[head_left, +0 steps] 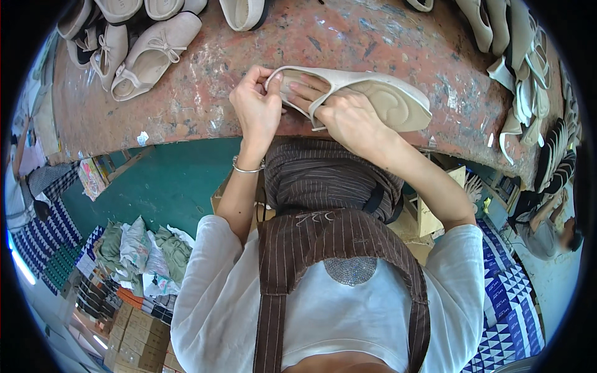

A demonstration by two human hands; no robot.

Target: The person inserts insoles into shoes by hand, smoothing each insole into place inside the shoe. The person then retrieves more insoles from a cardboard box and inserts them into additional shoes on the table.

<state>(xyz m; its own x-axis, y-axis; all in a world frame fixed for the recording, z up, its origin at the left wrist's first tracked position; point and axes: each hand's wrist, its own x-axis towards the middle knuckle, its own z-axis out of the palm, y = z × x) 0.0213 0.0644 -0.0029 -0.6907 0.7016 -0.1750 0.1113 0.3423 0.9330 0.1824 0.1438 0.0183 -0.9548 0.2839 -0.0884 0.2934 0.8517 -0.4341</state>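
A pale beige shoe (398,99) lies across the near part of the worktable, its wider end to the right. My left hand (258,102) is closed at the shoe's left end, pinching the rim between thumb and fingers. My right hand (351,118) reaches in over the near side. Its fingers pass under a band of the shoe and lie inside the left opening, while the rest of the hand is closed round that band. The right thumb is mostly hidden. A rounded raised pattern shows on the beige surface inside the right part.
Finished-looking beige shoes with bows (155,53) stand at the far left of the paint-stained worktable (205,118). More shoes and pale loose pieces (522,93) crowd the right side. Stuffed bags (143,255) and cardboard boxes (137,339) are at lower left. Another person (544,233) is at the far right.
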